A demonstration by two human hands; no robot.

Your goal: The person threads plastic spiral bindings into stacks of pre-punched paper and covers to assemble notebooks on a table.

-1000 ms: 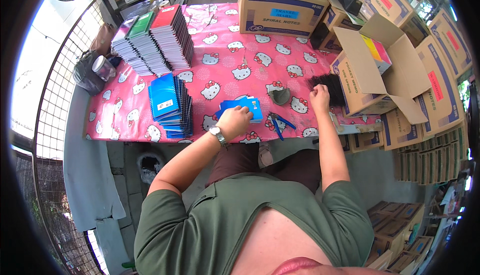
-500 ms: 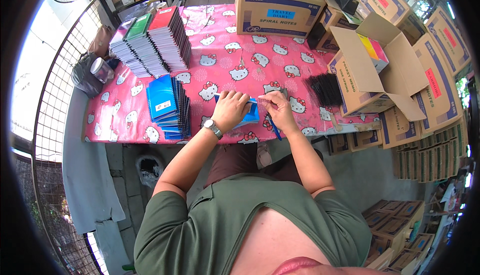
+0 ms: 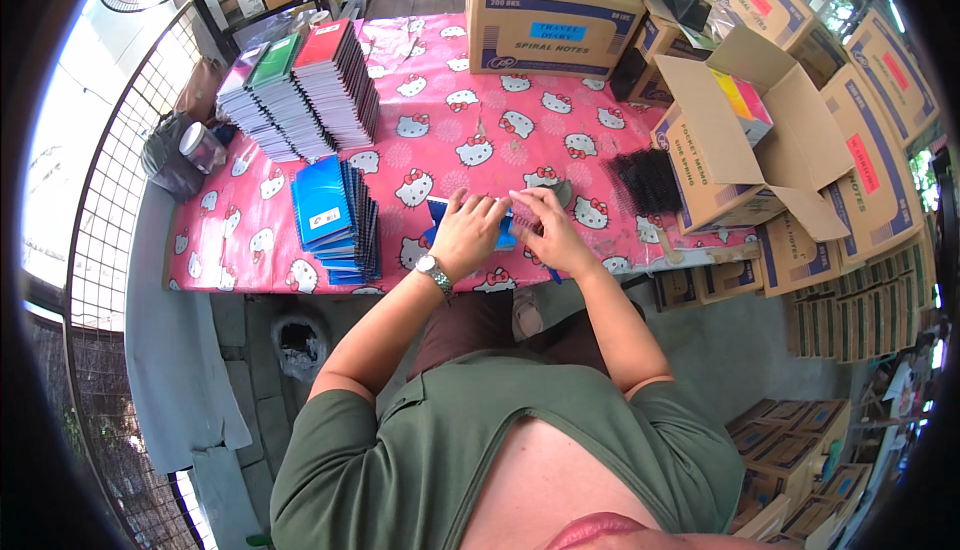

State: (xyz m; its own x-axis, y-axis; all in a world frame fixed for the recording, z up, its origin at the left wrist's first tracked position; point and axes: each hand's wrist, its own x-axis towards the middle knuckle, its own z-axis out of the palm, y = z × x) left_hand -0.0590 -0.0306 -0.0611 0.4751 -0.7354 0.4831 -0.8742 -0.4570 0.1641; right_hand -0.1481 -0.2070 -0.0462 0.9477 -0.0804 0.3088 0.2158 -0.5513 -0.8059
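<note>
Between my hands, near the table's front edge, lies a blue notebook, mostly covered by my fingers. My left hand, with a watch on its wrist, bends over its left part and holds it down. My right hand is at the notebook's right side, thumb and fingers drawn together near its far edge. What those fingertips pinch is too small to make out. A thin blue object shows below the right hand. Left of my hands stands a stack of blue spiral notebooks. Black spiral coils are heaped to the right.
Red, green and purple notebook stacks stand at the back left, near a clear jar. An open carton sits at the right, with a closed carton at the back. Pink cartoon-cat cloth covers the table.
My right hand has turned and moved slightly left and down, closer to the notebook. Less of the thin blue object shows beneath it. The left hand stays on the notebook.
</note>
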